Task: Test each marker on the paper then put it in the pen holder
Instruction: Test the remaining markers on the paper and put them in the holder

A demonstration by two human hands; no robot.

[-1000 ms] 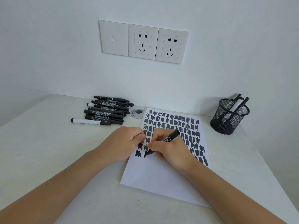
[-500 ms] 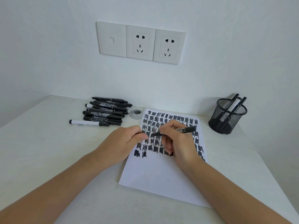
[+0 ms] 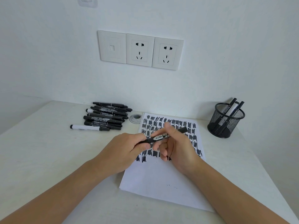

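Marker [image 3: 161,136]: black with a white label, held nearly level above the paper, right end slightly higher.
Left hand [image 3: 124,152]: thumb and curled fingers grip the marker's left end.
Right hand [image 3: 178,147]: fingers pinch the marker's middle, and its dark right end sticks out past them.
Paper [image 3: 161,183]: white sheet on the table [image 3: 48,151], with rows of black scribbles on the far half and the near half mostly blank.
Pile [image 3: 106,117]: black markers lying left of the paper, with one white-barrelled pen [image 3: 87,127] just in front of them.
Holder [image 3: 226,123]: black mesh cup right of the paper, with a few markers leaning inside.
Grommet [image 3: 135,118]: round, between the pile and the paper.
Sockets [image 3: 140,50]: three white plates on the wall.
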